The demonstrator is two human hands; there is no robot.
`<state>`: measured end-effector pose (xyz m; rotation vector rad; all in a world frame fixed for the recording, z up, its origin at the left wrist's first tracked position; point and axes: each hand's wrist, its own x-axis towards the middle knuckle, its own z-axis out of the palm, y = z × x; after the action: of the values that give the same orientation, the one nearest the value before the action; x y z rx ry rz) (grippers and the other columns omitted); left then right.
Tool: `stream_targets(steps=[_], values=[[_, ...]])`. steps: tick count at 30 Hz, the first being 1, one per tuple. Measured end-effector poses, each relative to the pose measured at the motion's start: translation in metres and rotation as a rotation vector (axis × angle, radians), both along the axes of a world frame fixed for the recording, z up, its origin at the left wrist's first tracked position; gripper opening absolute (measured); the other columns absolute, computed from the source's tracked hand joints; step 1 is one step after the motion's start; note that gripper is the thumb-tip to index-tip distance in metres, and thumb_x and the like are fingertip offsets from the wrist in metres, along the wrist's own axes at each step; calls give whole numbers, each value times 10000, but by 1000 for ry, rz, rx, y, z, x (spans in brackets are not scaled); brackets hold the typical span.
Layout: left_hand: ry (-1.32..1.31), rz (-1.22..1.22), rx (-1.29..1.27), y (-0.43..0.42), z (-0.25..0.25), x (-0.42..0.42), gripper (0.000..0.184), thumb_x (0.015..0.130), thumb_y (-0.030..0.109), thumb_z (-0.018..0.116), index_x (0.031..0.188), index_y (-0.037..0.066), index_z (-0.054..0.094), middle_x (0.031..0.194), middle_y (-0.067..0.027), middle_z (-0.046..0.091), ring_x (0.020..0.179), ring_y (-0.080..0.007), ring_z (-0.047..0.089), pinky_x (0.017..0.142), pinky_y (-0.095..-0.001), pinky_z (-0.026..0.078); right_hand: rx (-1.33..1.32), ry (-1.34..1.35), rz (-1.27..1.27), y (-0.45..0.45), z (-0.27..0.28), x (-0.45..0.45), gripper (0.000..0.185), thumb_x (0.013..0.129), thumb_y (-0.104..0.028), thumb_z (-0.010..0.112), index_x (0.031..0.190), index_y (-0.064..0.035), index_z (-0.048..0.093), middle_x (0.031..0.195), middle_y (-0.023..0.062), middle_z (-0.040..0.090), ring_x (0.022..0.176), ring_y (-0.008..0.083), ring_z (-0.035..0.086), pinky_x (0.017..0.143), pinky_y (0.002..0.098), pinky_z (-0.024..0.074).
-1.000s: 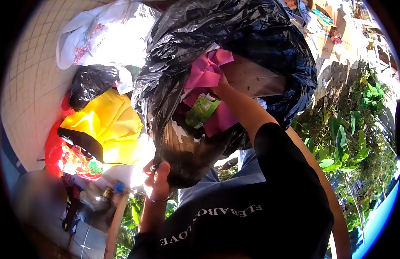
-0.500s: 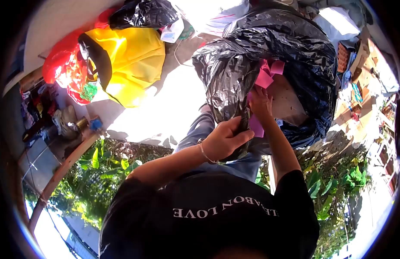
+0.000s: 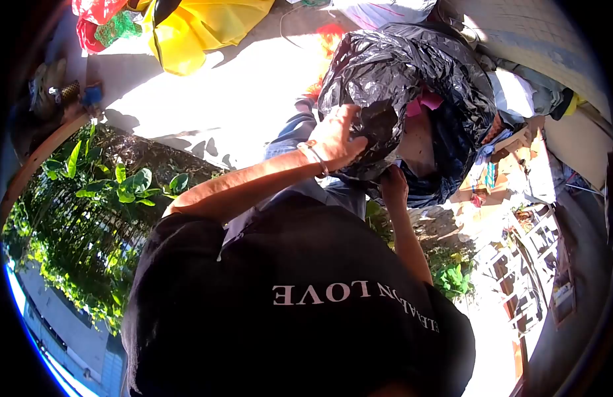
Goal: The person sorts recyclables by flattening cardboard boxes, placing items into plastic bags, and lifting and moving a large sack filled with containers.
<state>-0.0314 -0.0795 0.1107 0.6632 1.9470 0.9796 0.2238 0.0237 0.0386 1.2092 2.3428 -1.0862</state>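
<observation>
A large black plastic garbage bag (image 3: 445,63) stands in front of me with its mouth open. My left hand (image 3: 338,137) grips the gathered plastic on the left side of the mouth, thumb and fingers pinching it. At the near rim is my right hand (image 3: 394,187), its fingers curled against the bag's edge and partly hidden. Inside the bag, bright pink pieces (image 3: 424,103) that look like paper or foam lie near a flat brown surface (image 3: 418,147). The bag's folds hide the rest of its contents.
Yellow fabric (image 3: 210,30) and a red plastic bag (image 3: 98,10) lie at the upper left. A white sack (image 3: 386,12) stands behind the garbage bag. Cardboard (image 3: 518,162) and a broken white lattice (image 3: 528,264) are at the right. Green plants (image 3: 75,198) grow at the left.
My right hand has drawn back from the pink pieces inside the bag to its near rim. My left hand still holds the plastic. The view has shifted and turned.
</observation>
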Motion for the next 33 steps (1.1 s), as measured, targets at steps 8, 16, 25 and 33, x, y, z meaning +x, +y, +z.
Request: stream_targets(steps=[8, 16, 25, 33], values=[[202, 612, -471, -321, -44, -62, 130, 830, 148, 580, 891, 34, 574, 797, -63, 589, 735, -149, 553, 670, -262, 473, 99, 249, 128, 12, -3, 39, 323, 763, -91, 566, 1082, -44, 584, 994, 178, 614, 893, 344, 593, 780, 394, 476], [-313, 625, -745, -428, -38, 110, 110, 813, 145, 601, 751, 56, 585, 645, -13, 578, 541, -107, 523, 482, -249, 437, 107, 108, 56, -7, -14, 157, 266, 788, -96, 520, 1032, -28, 600, 1005, 169, 612, 938, 343, 580, 816, 390, 467], [-257, 306, -490, -407, -77, 29, 160, 818, 114, 605, 938, 9, 600, 861, -77, 648, 797, -134, 612, 739, -265, 491, 196, 148, 9, -124, -31, 167, 139, 828, -82, 580, 957, -61, 630, 876, 128, 645, 771, 252, 636, 674, 315, 501], [-131, 147, -516, -467, -91, -70, 198, 825, 155, 598, 966, 17, 604, 891, -100, 659, 830, -165, 632, 737, -287, 491, -230, 11, -1, -260, -61, 33, 196, 794, -69, 561, 972, -27, 629, 882, 122, 649, 771, 232, 632, 720, 303, 493]])
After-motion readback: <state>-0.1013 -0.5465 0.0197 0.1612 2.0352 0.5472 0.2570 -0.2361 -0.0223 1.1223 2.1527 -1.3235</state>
